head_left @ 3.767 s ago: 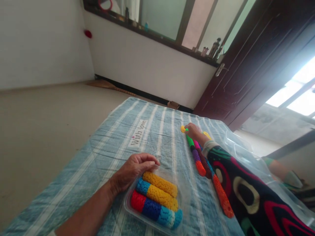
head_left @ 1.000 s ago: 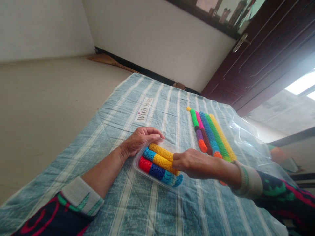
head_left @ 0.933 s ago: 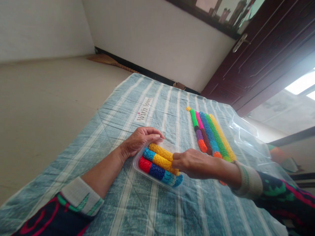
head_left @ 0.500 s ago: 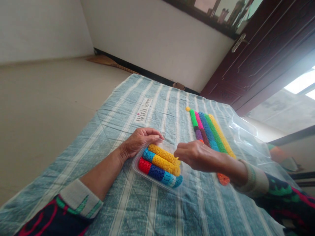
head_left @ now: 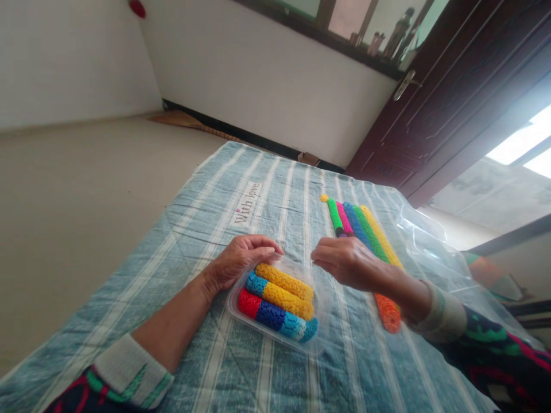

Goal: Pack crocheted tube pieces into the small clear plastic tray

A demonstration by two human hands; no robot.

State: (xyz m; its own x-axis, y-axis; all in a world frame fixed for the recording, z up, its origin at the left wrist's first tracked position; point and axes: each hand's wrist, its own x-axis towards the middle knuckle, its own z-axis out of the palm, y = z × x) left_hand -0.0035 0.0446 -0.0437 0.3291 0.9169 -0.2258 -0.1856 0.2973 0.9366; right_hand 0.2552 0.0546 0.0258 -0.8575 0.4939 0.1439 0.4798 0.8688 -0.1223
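My left hand (head_left: 239, 263) curls its fingers over the far left rim of a clear plastic tray (head_left: 321, 338) and steadies it. In the tray lie three short bumpy coloured rods (head_left: 279, 298): a yellow one, a blue and yellow one, and a red, blue and light blue one. Just past the tray's far right corner hovers my right hand (head_left: 346, 264), fingertips pinched together and pointing left; I see nothing between them. Behind that hand, several long coloured rods (head_left: 359, 225) lie side by side on the cloth, and an orange end (head_left: 388, 312) pokes out under my wrist.
Everything rests on a blue striped cloth (head_left: 215, 212) with a "With love" label (head_left: 246, 210), spread on a pale floor. Clear plastic packaging (head_left: 426, 241) lies to the right. A dark wooden door (head_left: 447, 97) and a white wall stand beyond.
My right hand has lifted off the rods in the tray and pulled back to the far right corner. The left hand has kept its place on the rim. My view has tilted slightly.
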